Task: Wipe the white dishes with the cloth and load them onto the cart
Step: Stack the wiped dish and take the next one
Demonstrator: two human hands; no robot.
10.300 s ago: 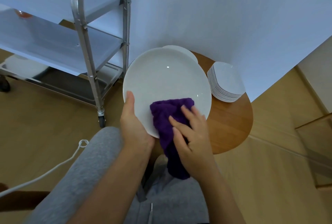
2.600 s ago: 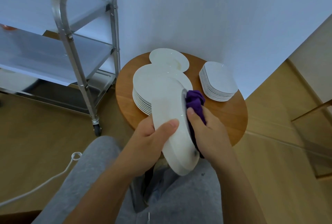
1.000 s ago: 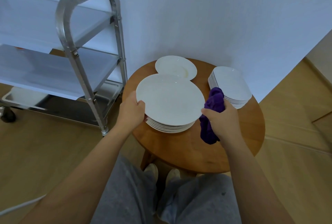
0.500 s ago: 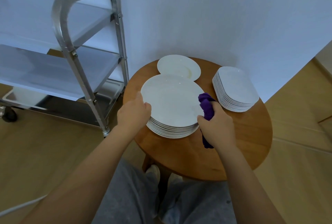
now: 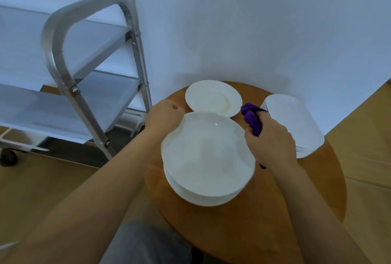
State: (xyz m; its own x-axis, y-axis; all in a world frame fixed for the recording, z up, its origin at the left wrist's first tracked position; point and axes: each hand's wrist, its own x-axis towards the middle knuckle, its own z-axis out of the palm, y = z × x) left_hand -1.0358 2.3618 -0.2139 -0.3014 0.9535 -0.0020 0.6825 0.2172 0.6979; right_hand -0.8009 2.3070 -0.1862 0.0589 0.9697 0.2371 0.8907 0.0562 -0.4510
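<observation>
A pale blue-white wall rises behind a round wooden table on a light wood floor; that is the head view, the only one here. Between the two hands sits a stack of large round white plates, its top plate slightly askew on those beneath. The left hand curls its fingers over the far left rim of that top plate and grips it; the right hand is clenched round a bunched purple cloth just beside the stack's right edge (whether its knuckles touch the rim cannot be told). Beyond the hands, nearer the wall, lies a single smaller round white plate; to the right of the right hand, close behind the cloth, stands a stack of white rounded-square plates. To the left of the left hand stands a metal cart with tiered shelves, off the table and apart from the dishes.
</observation>
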